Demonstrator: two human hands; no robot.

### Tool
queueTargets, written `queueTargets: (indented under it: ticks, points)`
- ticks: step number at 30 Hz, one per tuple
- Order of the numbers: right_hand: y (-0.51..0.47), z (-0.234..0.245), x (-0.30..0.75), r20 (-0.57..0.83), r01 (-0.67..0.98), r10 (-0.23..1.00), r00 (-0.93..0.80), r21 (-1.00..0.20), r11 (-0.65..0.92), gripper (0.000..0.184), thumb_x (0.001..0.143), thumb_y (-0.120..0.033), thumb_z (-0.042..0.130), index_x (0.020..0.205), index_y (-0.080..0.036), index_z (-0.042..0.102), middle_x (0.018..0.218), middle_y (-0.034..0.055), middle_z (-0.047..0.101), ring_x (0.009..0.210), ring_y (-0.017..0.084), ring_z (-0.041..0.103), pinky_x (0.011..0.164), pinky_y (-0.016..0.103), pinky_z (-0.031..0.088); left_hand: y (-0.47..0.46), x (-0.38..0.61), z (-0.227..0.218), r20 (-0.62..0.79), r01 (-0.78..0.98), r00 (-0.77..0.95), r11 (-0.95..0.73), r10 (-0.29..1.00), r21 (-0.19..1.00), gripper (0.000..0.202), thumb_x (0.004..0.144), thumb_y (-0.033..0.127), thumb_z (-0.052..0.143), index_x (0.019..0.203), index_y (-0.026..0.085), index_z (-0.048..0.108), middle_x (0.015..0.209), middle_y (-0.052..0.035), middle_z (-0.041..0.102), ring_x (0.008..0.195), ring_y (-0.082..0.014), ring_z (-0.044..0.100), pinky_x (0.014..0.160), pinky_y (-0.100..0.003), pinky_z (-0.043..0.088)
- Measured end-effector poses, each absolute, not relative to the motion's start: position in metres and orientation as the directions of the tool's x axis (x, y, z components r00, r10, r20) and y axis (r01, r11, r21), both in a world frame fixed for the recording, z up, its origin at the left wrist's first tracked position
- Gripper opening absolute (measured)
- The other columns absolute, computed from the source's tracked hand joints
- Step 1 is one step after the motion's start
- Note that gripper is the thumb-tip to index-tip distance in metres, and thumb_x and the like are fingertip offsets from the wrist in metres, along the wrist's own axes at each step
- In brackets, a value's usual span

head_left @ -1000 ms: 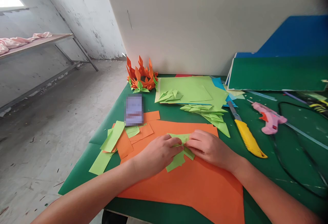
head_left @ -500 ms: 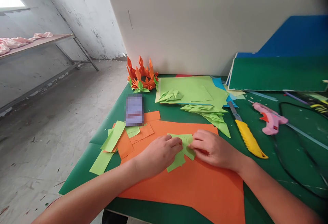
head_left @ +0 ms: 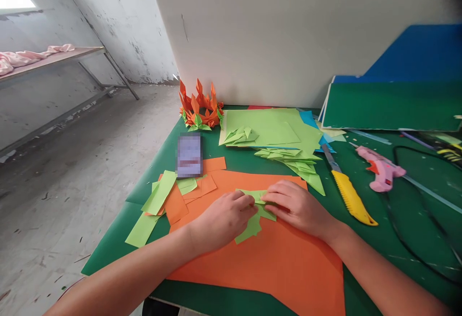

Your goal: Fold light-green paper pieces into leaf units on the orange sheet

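Between my hands is a piece of light green paper (head_left: 257,195), creased and partly hidden by my fingers. My left hand (head_left: 228,217) is closed, pinching the paper's left side. From the right, my right hand (head_left: 298,210) grips the same paper between thumb and fingers. Another green paper piece (head_left: 249,231) lies under them, partly covered by my left hand. Beneath everything is a large orange sheet (head_left: 260,268). Cut green strips (head_left: 160,193) and an orange rectangle (head_left: 175,204) lie to the left of the sheet.
Behind the hands are folded green pieces (head_left: 299,162) and stacked green sheets (head_left: 274,118). An orange folded-paper ring (head_left: 200,106) and a blurred phone (head_left: 189,155) are at the left. To the right lie a yellow utility knife (head_left: 350,195) and a pink glue gun (head_left: 382,166) with a black cord.
My right hand has shifted slightly up and left over the green paper, its fingers now straighter along the upper strip. The left hand stays nearly in place.
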State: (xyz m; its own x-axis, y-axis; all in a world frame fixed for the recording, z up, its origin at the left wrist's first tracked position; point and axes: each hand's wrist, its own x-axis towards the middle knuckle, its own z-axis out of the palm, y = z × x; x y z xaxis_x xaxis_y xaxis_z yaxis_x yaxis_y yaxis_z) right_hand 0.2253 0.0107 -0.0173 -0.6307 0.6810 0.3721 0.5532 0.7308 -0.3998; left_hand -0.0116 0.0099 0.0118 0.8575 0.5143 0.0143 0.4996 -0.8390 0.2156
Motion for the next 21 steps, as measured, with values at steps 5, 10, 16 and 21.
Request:
queueTargets:
  ticks: [5, 10, 16, 21]
  points:
    - [0.0113, -0.0212, 0.2247, 0.401, 0.541, 0.658, -0.637, -0.376, 0.752, 0.019, 0.097, -0.019, 0.046, 0.098, -0.018, 0.065, 0.09, 0.0078, 0.065, 0.085, 0.019, 0.057, 0.074, 0.032, 0.048, 0.01, -0.0105, 0.0135, 0.062, 0.457, 0.869, -0.846, 0.49, 0.275, 0.03, 0.091, 0.007, 0.038, 0.111, 0.015, 0.059, 0.11, -0.0096, 0.058, 0.096, -0.0207, 0.055, 0.085, -0.032, 0.048]
    - [0.0108, -0.0203, 0.225, 0.422, 0.547, 0.597, -0.682, -0.248, 0.8, 0.024, 0.098, -0.019, 0.042, 0.098, -0.018, 0.066, 0.089, 0.0083, 0.066, 0.082, 0.018, 0.056, 0.071, 0.031, 0.048, 0.0098, -0.0103, 0.0133, 0.066, 0.447, 0.869, -0.836, 0.49, 0.32, 0.032, 0.091, 0.005, 0.036, 0.112, 0.014, 0.059, 0.11, -0.0095, 0.058, 0.097, -0.02, 0.056, 0.088, -0.031, 0.048]
    - [0.0111, -0.0236, 0.2257, 0.447, 0.529, 0.518, -0.73, -0.11, 0.841, 0.023, 0.097, -0.013, 0.042, 0.102, -0.017, 0.064, 0.088, 0.0084, 0.067, 0.08, 0.019, 0.056, 0.07, 0.032, 0.048, 0.0097, -0.0109, 0.0102, 0.092, 0.435, 0.87, -0.843, 0.484, 0.317, 0.03, 0.092, 0.006, 0.037, 0.111, 0.012, 0.059, 0.111, -0.011, 0.058, 0.097, -0.0212, 0.057, 0.086, -0.032, 0.049]
    - [0.0112, -0.0229, 0.2259, 0.466, 0.491, 0.458, -0.757, -0.057, 0.869, 0.02, 0.095, -0.011, 0.045, 0.102, -0.014, 0.064, 0.087, 0.0085, 0.067, 0.081, 0.019, 0.058, 0.069, 0.033, 0.049, 0.009, -0.0093, 0.0103, 0.091, 0.427, 0.875, -0.847, 0.475, 0.317, 0.031, 0.095, 0.009, 0.033, 0.112, 0.011, 0.059, 0.111, -0.0122, 0.06, 0.1, -0.0224, 0.057, 0.087, -0.034, 0.05]
